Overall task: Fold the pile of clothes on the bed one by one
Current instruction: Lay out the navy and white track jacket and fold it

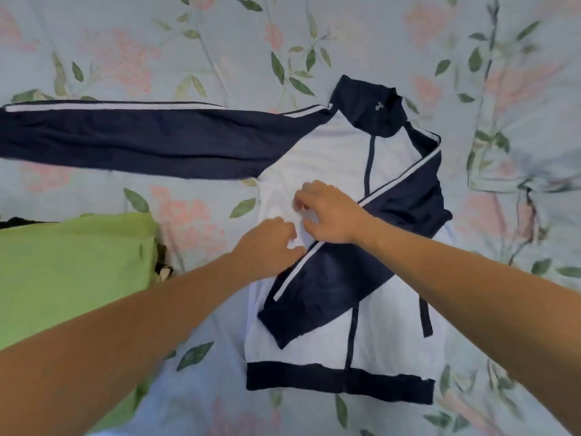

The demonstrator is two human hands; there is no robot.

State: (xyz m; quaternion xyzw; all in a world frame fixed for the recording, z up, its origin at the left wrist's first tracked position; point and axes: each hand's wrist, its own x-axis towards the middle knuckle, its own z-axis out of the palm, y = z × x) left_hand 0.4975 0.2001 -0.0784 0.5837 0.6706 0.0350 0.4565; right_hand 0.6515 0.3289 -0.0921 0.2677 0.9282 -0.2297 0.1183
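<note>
A white and navy track jacket (377, 335) lies flat on the bed, collar pointing away from me. Its right-side sleeve (339, 272) is folded diagonally across the chest. The other sleeve (132, 140) stretches straight out to the left. My left hand (267, 247) rests on the white chest panel next to the folded sleeve's stripe, fingers curled on the fabric. My right hand (330, 212) sits just above it with fingers bent, pinching or pressing the white cloth. Whether either hand grips the fabric is unclear.
A green garment (72, 272) lies at the left, partly under my left forearm, with something dark beneath its edge. The floral bedsheet (220, 48) covers the whole bed. A folded piece in the same floral print (528, 146) lies at the right.
</note>
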